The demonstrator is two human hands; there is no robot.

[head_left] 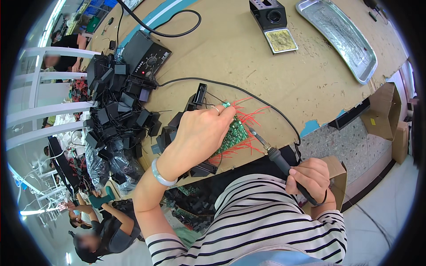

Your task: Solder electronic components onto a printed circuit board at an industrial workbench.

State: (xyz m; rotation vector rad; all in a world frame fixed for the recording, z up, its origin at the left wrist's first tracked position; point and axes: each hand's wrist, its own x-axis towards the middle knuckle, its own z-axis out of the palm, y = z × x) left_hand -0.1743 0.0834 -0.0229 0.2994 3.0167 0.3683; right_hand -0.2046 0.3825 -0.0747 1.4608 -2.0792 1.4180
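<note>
My right hand is wrapped round the dark handle of a soldering iron. The iron's metal tip points up and left, at the right edge of a green circuit board panel. Over the panel's left side lies my left hand, its fingers pinched together at the upper end of the board. A thin dark wire runs from a black plastic case toward those fingertips; what they pinch is hidden. Many thin red wires fan out from both sides of the panel.
A black soldering station with a dial stands at the upper left, its cable crossing the table. Beside it are heaped black plastic cases. Farther back are an iron stand with a sponge tray and a metal tray. Other people work at left.
</note>
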